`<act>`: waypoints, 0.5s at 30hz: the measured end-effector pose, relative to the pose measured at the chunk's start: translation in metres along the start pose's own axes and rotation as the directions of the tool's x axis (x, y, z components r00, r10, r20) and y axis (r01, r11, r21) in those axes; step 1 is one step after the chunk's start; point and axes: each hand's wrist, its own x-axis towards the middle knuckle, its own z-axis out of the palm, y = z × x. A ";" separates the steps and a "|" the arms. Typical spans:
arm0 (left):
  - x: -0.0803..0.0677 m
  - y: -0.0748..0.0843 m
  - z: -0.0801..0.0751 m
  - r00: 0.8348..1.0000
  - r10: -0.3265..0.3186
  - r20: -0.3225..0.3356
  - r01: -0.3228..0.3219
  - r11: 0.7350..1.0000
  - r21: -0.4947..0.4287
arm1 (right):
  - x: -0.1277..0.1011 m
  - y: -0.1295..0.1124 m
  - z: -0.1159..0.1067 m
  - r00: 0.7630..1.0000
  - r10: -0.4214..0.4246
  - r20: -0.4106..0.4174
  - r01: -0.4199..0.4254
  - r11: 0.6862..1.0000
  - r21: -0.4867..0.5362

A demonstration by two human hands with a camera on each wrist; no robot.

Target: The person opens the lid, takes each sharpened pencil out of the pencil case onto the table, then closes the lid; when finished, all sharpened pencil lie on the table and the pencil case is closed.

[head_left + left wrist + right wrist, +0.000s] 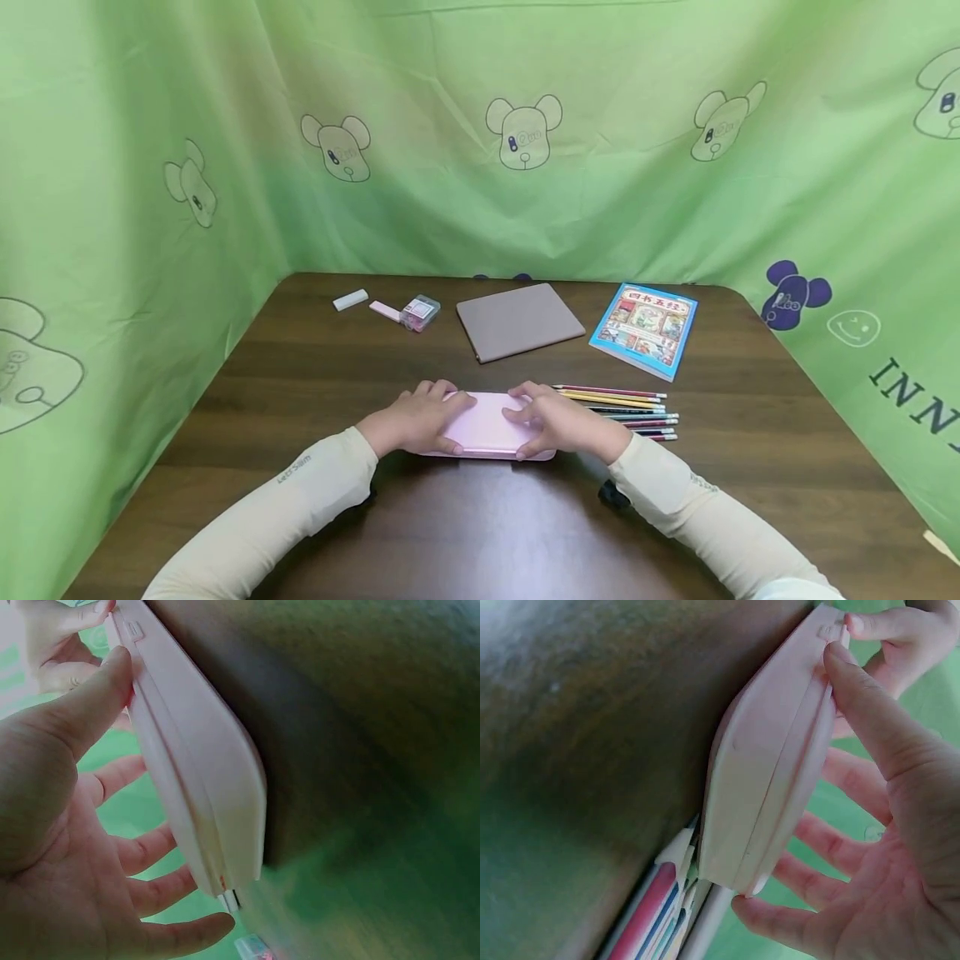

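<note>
A pale pink pencil case point(486, 427) lies flat on the table in front of the person, its lid down and a small latch on the near side. The left hand point(422, 418) grips its left part, thumb at the front edge and fingers spread over the lid toward the far side. On the right part, the right hand point(561, 421) holds it the same way, its thumb point(847, 667) near the latch. Just beyond the right hand lie several pencils point(622, 398) in a loose row, partly hidden by that hand and forearm.
Behind the case are a grey-brown flat notebook point(519, 322) and a blue-bordered book point(647, 327). At the back left sit a white block point(350, 300), a pink-and-white strip point(385, 311) and a small clear box point(420, 312). A green curtain point(420, 208) hangs behind the wooden table point(300, 367).
</note>
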 end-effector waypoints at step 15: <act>0.025 -0.030 -0.033 0.996 0.002 -0.085 -0.003 1.000 -0.009 | 0.018 0.016 -0.026 0.987 -0.157 -0.012 0.151 0.962 -0.229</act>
